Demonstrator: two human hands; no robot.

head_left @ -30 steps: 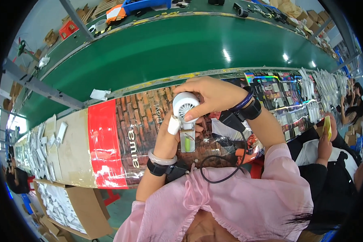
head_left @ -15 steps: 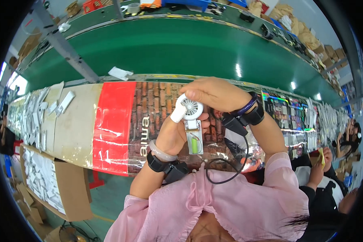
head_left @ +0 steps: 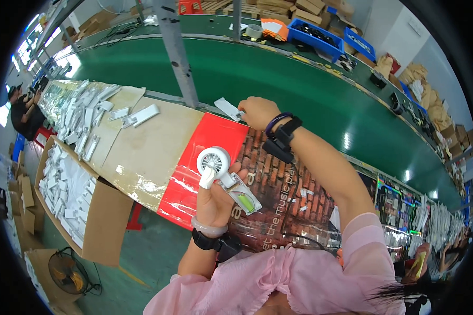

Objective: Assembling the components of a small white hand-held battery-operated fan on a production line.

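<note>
My left hand (head_left: 215, 207) is closed around a small white handheld fan (head_left: 219, 157), its round grille up and a white cover on my thumb against it. The fan's handle lies open at the lower right, showing a green cylindrical battery (head_left: 245, 201) and thin wires. Reaching to the far edge of the table, my right hand (head_left: 260, 112) has its fingers pinched at the right end of a flat, crumpled white piece, perhaps a cloth (head_left: 227, 108). The fingertips are partly hidden.
Loose white plastic parts (head_left: 89, 113) lie along the table's left part. A cardboard box (head_left: 108, 223) of white pieces stands below its near edge. A metal post (head_left: 176, 58) rises beyond the table, beside a green conveyor belt (head_left: 299, 100). A black floor fan (head_left: 68, 270) stands lower left.
The view has swung left. My right hand has left the fan and gone out to the white piece at the far edge. The fan stays in my left hand, its handle now tilted right.
</note>
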